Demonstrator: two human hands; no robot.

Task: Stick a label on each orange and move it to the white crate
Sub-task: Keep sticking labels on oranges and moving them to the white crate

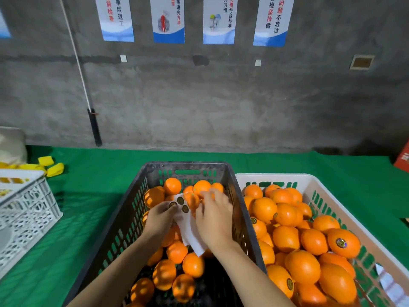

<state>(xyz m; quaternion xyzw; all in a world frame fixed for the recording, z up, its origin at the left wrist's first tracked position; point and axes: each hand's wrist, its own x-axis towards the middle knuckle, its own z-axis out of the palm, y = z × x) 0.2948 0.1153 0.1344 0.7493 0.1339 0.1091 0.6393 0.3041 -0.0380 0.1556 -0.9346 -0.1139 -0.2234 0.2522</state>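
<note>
Near edge of black crate point(188, 167): loose oranges point(192, 264), round, waxy, dimpled, no stickers showing. Above them my left hand point(159, 218) pinches the label sheet point(188, 227): glossy white backing, dark round stickers facing up, kept handy over the fruit. Right hand point(213, 220) curls at the sheet's top. Its fingertips are blurred, so I cannot tell the grip. Just beside, right: white crate point(272, 177), slotted plastic, heaped with labelled oranges point(343, 242). Green cloth point(88, 196) beyond.

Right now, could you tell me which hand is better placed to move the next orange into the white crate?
Right hand: it is nearer the white crate, while the left hand grips the label sheet.
</note>
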